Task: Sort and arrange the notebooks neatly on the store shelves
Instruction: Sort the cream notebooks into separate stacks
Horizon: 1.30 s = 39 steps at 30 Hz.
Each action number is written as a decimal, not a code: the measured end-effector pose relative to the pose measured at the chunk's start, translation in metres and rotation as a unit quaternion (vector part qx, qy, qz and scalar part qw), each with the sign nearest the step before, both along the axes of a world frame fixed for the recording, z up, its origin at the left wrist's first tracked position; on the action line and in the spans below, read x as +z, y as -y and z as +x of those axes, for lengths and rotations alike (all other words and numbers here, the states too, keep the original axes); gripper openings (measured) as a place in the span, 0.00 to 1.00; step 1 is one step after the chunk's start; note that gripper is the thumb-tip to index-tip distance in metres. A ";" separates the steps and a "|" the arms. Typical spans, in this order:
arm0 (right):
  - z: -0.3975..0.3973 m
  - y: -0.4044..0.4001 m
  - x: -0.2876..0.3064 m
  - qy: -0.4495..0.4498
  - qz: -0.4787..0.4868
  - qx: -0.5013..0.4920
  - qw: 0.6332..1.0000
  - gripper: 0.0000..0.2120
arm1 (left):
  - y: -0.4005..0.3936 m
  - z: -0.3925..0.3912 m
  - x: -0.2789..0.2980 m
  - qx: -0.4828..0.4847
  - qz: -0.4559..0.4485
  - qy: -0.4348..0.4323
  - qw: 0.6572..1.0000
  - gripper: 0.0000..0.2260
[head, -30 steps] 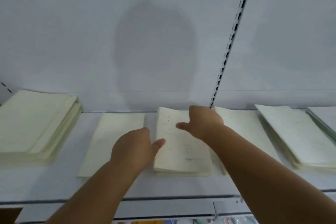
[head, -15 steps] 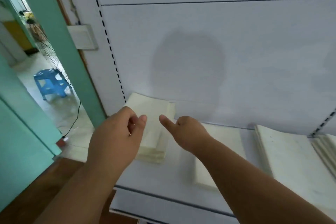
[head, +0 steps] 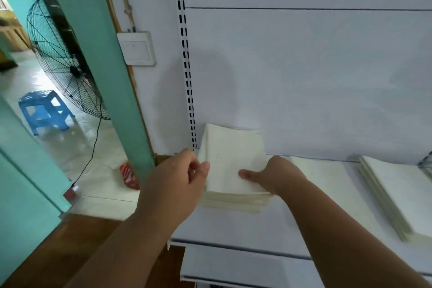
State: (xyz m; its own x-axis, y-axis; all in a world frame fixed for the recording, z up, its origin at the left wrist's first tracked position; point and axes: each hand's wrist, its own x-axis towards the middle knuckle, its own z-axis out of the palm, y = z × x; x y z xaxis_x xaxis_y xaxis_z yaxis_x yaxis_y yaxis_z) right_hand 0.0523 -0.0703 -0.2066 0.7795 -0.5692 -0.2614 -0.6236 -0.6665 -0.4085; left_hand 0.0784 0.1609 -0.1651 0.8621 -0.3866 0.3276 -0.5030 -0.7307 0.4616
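Head view is showing a white shelf [head: 268,229] carrying a notebook stack [head: 233,170] at its left end; right hand [head: 278,175] is gripping the stack's right edge, left hand [head: 177,184], fingers curled, touching its left edge.

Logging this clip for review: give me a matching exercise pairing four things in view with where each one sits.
Things:
1. blue stool
2. wall switch
3. left stack of notebooks
4. right stack of notebooks

Places:
A. at the frame's right edge on the shelf
B. between the left hand and right hand
C. on the floor beyond the doorway
D. on the wall beside the slotted upright

Pairs: 1-C, 2-D, 3-B, 4-A
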 end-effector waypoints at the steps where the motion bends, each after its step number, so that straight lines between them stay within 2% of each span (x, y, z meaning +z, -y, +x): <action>1: -0.003 0.002 0.002 -0.001 0.009 0.001 1.000 0.31 | -0.001 0.000 0.000 -0.005 0.000 -0.004 1.000 0.11; 4: -0.011 0.006 0.011 0.016 -0.042 0.019 0.999 0.20 | -0.005 0.002 0.001 -0.018 0.012 -0.005 1.000 0.11; 6: -0.018 -0.001 0.021 0.109 -0.036 0.029 0.993 0.20 | -0.006 0.004 0.003 -0.014 -0.018 -0.016 1.000 0.09; 7: -0.022 -0.008 0.028 0.190 0.013 0.027 0.981 0.21 | -0.005 0.006 0.005 -0.008 -0.049 -0.035 0.998 0.10; 9: -0.033 -0.024 0.047 0.338 0.148 0.019 0.929 0.21 | 0.001 0.008 0.008 0.001 -0.121 -0.111 0.987 0.19; 10: -0.037 -0.032 0.056 0.371 0.211 0.025 0.904 0.20 | 0.004 0.009 0.011 0.004 -0.170 -0.159 0.972 0.20; 11: -0.039 -0.038 0.062 0.380 0.261 0.031 0.887 0.19 | 0.007 0.008 0.014 0.002 -0.230 -0.201 0.952 0.17; 13: -0.035 -0.043 0.064 0.346 0.286 0.014 0.893 0.22 | 0.009 0.005 0.021 0.010 -0.319 -0.226 0.920 0.09; 14: -0.030 -0.041 0.061 0.306 0.253 -0.011 0.918 0.26 | 0.009 0.004 0.022 0.016 -0.325 -0.206 0.923 0.07; 15: -0.024 -0.038 0.056 0.242 0.182 -0.029 0.953 0.28 | 0.008 0.004 0.023 0.019 -0.321 -0.184 0.929 0.05; 16: -0.020 -0.035 0.050 0.159 0.091 -0.031 0.983 0.27 | 0.006 0.005 0.022 0.022 -0.315 -0.170 0.933 0.04; 17: -0.015 -0.033 0.043 0.083 0.012 -0.020 0.996 0.23 | 0.004 0.005 0.023 0.024 -0.312 -0.167 0.935 0.04; 19: -0.009 -0.032 0.027 0.005 -0.047 -0.005 0.999 0.19 | -0.001 0.006 0.022 0.028 -0.309 -0.170 0.935 0.03; 21: -0.005 -0.033 0.021 -0.012 -0.042 0.001 0.999 0.21 | -0.006 0.007 0.021 0.030 -0.301 -0.170 0.938 0.04; 24: 0.000 -0.026 0.019 -0.022 -0.014 -0.004 1.000 0.19 | -0.011 0.008 0.019 0.036 -0.306 -0.177 0.935 0.04; 26: 0.001 -0.023 0.017 -0.001 0.023 -0.037 0.999 0.21 | -0.013 0.008 0.016 0.041 -0.305 -0.180 0.934 0.03; 30: 0.004 -0.031 0.018 0.026 -0.006 -0.039 0.999 0.17 | -0.014 0.007 0.010 0.056 -0.304 -0.188 0.932 0.04; 33: 0.005 -0.039 0.023 0.038 0.017 -0.027 0.999 0.12 | -0.011 0.006 0.007 0.054 -0.315 -0.208 0.924 0.04; 36: -0.001 -0.039 0.019 0.134 0.150 -0.092 0.975 0.04 | -0.008 0.007 0.005 0.057 -0.328 -0.204 0.920 0.03; 38: -0.017 -0.034 0.017 0.185 0.238 -0.146 0.942 0.09 | -0.006 0.007 0.005 0.054 -0.333 -0.208 0.918 0.02; 39: -0.027 -0.031 0.015 0.186 0.248 -0.160 0.937 0.12 | -0.004 0.007 0.006 0.049 -0.336 -0.215 0.916 0.02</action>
